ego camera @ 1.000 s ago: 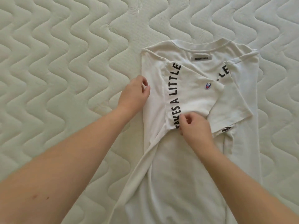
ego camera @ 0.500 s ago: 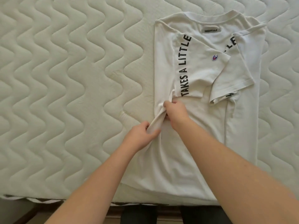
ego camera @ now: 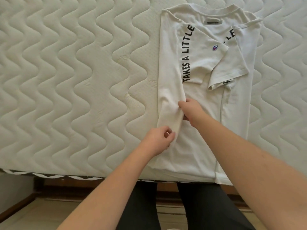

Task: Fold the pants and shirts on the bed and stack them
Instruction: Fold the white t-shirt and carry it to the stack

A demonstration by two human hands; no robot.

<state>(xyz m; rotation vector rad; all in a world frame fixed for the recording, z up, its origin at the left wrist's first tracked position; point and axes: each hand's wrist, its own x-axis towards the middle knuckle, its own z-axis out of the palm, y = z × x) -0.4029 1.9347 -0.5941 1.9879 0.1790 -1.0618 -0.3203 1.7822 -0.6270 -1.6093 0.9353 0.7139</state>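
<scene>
At nine o'clock on the shirt (ego camera: 197, 146), I pinch its folded flap with left hand (ego camera: 157, 141) and right hand (ego camera: 191, 110), straightening the crease

Probably a home bedroom, quilted mattress (ego camera: 66, 80), wooden bed frame (ego camera: 99, 188)

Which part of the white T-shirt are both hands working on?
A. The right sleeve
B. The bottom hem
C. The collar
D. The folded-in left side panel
D: the left hand and right hand pinch the folded-in left strip of the white T-shirt.
</scene>
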